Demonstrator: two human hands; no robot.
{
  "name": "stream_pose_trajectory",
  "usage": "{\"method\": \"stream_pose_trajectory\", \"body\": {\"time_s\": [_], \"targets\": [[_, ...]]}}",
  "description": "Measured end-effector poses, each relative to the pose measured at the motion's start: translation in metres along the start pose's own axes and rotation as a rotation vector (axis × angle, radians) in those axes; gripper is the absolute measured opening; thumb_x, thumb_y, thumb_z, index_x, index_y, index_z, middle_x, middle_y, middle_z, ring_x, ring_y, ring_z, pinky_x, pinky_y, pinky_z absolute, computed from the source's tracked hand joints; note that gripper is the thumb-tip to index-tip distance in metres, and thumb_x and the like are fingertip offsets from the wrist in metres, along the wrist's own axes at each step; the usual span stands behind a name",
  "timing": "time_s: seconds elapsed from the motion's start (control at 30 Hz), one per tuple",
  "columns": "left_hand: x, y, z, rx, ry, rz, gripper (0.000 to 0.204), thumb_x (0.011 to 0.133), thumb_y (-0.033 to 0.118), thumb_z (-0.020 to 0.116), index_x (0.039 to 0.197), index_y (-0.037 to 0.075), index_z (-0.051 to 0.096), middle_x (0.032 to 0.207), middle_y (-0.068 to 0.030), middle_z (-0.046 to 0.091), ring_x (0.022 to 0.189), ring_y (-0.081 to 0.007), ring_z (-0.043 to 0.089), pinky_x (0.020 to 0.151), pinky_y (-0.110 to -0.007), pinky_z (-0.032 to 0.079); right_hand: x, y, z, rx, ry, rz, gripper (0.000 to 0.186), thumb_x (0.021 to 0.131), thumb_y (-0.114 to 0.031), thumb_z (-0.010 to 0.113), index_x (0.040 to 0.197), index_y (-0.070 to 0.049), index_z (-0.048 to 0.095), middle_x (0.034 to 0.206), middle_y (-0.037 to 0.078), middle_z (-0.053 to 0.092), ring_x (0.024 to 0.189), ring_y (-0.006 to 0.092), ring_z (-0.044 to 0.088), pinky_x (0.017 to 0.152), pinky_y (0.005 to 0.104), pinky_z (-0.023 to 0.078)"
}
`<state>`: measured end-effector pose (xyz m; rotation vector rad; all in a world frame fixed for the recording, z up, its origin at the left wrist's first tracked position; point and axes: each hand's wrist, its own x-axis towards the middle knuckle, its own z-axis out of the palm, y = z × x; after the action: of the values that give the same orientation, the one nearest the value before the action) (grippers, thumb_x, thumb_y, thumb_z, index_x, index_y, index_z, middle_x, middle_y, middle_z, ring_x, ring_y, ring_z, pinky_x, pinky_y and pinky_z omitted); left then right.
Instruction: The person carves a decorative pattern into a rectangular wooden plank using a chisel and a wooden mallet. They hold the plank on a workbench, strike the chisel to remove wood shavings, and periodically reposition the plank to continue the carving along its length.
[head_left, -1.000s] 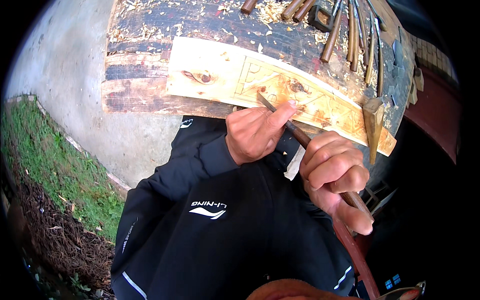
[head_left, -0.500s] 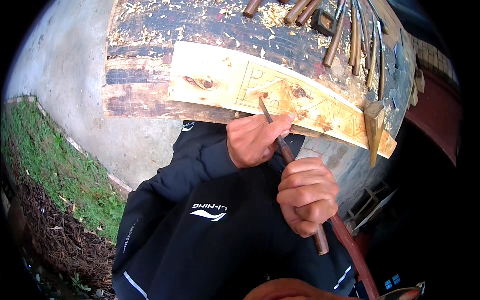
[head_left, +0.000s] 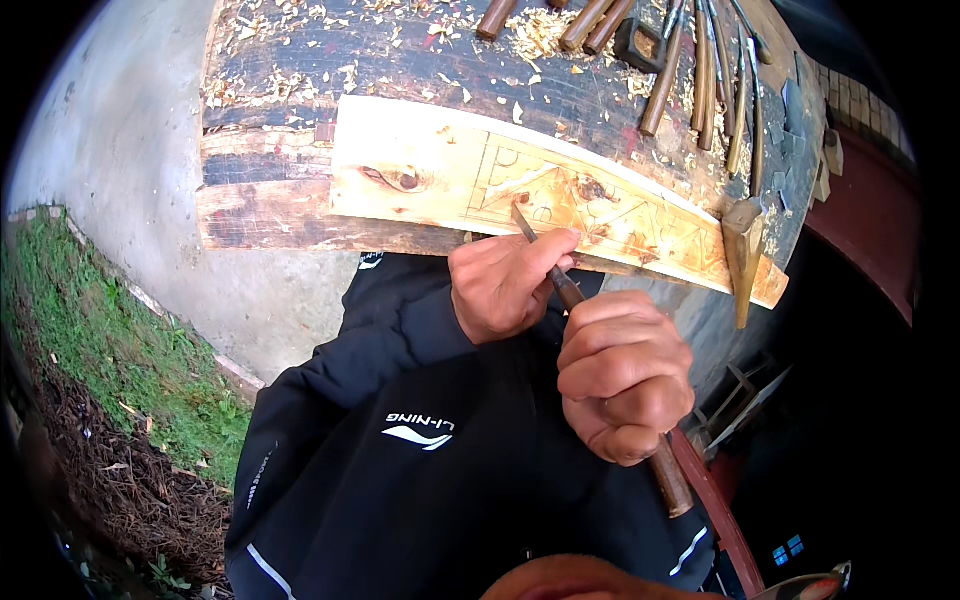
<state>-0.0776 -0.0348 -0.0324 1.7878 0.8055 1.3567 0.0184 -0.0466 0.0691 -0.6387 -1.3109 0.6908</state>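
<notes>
The right hand [head_left: 628,375] has its grip clenched around the carving tool [head_left: 567,289], the left hand [head_left: 506,287] grasping it nearer the tip and closer to the board [head_left: 560,190], which lies just beyond, long axis running crosswise along the table [head_left: 270,170].

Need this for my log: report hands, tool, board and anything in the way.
Right hand round carving tool, left hand at its blade. Tip over marked board, contact unclear. Tapered wooden piece across board's right end, apart from tip.
</notes>
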Motion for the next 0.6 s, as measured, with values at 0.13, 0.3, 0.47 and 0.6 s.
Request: {"method": "stream_pose_trajectory", "body": {"time_s": [0.13, 0.3, 0.47, 0.6], "targets": [[-0.005, -0.002, 0.001, -0.042, 0.001, 0.025, 0.048, 0.078, -0.011, 0.073, 0.125, -0.001, 0.071, 0.083, -0.0054, 0.078, 0.064, -0.0193, 0.074, 0.055, -0.031, 0.055, -0.017, -0.004, 0.001, -0.085, -0.083, -0.057, 0.043, 0.1, -0.01, 0.058, 0.06, -0.004, 0.042, 0.061, 0.014, 0.058, 0.041, 0.0195, 0.045, 0.04, 0.0315, 0.03], [-0.003, 0.004, -0.002, 0.006, -0.034, -0.024, 0.025, 0.1, 0.002, 0.073, 0.125, 0.002, 0.07, 0.1, -0.0104, 0.082, 0.075, -0.0233, 0.08, 0.062, -0.033, 0.061, -0.008, -0.004, 0.001, -0.083, -0.06, -0.041, 0.051, 0.107, -0.022, 0.06, 0.062, -0.003, 0.044, 0.064, 0.015, 0.059, 0.041, 0.0198, 0.046, 0.04, 0.0318, 0.032], [0.007, 0.014, -0.003, -0.03, -0.004, 0.139, 0.047, 0.078, -0.003, 0.081, 0.124, 0.003, 0.072, 0.074, -0.0045, 0.072, 0.057, -0.0203, 0.067, 0.05, -0.033, 0.049, -0.003, -0.031, 0.003, -0.095, -0.029, -0.056, 0.064, 0.112, -0.046, 0.061, 0.066, -0.006, 0.04, 0.064, 0.012, 0.061, 0.044, 0.0194, 0.053, 0.04, 0.0306, 0.041], [0.011, 0.027, -0.016, 0.037, -0.153, 0.033, 0.042, 0.08, 0.002, 0.079, 0.122, 0.004, 0.075, 0.069, -0.0043, 0.069, 0.058, -0.0209, 0.069, 0.051, -0.033, 0.051, 0.006, -0.04, -0.007, -0.127, -0.149, 0.014, 0.052, 0.108, -0.043, 0.068, 0.082, -0.004, 0.046, 0.073, 0.016, 0.068, 0.051, 0.0234, 0.063, 0.046, 0.0347, 0.053]]}}
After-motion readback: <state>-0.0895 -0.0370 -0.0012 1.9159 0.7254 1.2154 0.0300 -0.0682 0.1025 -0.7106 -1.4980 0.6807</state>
